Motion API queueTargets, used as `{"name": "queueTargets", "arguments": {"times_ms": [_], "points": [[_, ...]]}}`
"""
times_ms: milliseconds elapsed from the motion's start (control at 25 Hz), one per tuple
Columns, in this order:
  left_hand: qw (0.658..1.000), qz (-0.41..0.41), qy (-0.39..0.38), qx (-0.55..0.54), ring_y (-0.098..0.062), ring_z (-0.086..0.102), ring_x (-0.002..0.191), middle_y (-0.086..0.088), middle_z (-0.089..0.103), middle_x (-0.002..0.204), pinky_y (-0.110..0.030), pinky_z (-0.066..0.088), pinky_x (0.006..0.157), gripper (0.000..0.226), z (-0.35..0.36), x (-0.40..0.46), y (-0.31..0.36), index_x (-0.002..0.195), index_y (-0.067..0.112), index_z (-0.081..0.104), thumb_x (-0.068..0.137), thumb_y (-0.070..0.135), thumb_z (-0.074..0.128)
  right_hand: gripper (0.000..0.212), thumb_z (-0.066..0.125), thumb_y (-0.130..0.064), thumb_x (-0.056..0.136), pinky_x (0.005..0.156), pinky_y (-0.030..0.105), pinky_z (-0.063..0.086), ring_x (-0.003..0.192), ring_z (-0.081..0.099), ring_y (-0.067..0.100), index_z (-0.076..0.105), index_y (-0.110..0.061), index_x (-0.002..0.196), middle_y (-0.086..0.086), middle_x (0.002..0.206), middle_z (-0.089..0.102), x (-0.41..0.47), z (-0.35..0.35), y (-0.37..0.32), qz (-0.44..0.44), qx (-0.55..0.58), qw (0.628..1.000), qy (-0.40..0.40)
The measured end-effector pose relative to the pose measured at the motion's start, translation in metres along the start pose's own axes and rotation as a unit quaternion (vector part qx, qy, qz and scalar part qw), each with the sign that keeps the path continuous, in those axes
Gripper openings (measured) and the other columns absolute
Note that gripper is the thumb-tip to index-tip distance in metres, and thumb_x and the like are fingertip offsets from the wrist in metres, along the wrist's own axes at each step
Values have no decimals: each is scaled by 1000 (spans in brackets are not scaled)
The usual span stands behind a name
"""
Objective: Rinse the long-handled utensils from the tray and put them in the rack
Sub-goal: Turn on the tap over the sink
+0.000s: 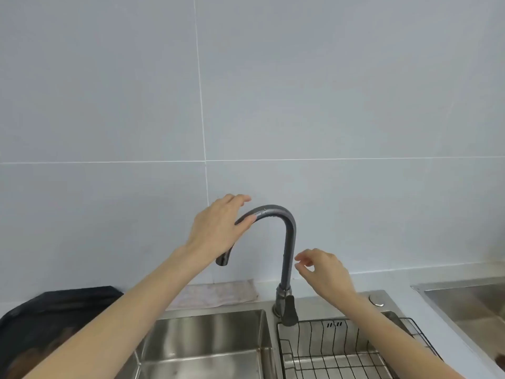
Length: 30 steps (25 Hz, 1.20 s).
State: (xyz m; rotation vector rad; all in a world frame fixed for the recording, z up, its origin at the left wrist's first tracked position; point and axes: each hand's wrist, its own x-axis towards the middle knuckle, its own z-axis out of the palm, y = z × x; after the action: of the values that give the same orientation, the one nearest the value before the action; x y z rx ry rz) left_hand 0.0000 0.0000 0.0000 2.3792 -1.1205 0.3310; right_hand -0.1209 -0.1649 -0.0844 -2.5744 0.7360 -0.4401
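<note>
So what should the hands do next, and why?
Probably the right hand should reach down to the faucet lever and turn the water on. No water runs yet, the left hand holds the spout over the left basin, and the right hand is empty beside the faucet.

Pale countertop (404,280) bears a cloth (218,294), perhaps a black bag (54,305)

Two bare forearms, no sleeves, hands (218,228) ungloved
</note>
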Motion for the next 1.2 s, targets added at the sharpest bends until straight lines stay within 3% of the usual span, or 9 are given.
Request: {"name": "queueTargets", "arguments": {"times_ms": [160, 360, 920, 1200], "points": [[1000, -16, -8, -25, -16, 58, 108, 6, 61, 119, -31, 45, 81, 31, 16, 8, -5, 120, 28, 51, 92, 37, 43, 26, 53, -27, 91, 86, 30, 49, 106, 59, 14, 61, -21, 114, -3, 113, 65, 0, 36, 19, 34, 5, 997, -65], [992, -32, 13, -120, -20, 64, 97, 3, 68, 111, -38, 51, 85, 23, 22, 10, -10, 109, 26, 63, 89, 31, 53, 27, 56, -23, 88, 89, 34, 51, 107, 60, 17, 61, -18, 114, 1, 116, 64, 1, 69, 36, 46, 24, 994, -99], [990, -53, 40, -123, -21, 64, 99, 3, 68, 115, -38, 50, 89, 29, 25, 2, -9, 115, 27, 61, 88, 33, 54, 19, 54, -16, 90, 82, 36, 49, 101, 60, 31, 68, -14, 103, 8, 108, 67, 5, 91, 39, 47, -6, 997, -60], [991, -55, 40, -117, -20, 64, 100, 4, 68, 116, -34, 47, 86, 29, 24, 1, -8, 117, 27, 60, 89, 33, 52, 18, 53, -14, 90, 69, 28, 38, 97, 60, 31, 69, -12, 98, 10, 102, 67, -1, 91, 39, 42, -16, 997, -60]]}}
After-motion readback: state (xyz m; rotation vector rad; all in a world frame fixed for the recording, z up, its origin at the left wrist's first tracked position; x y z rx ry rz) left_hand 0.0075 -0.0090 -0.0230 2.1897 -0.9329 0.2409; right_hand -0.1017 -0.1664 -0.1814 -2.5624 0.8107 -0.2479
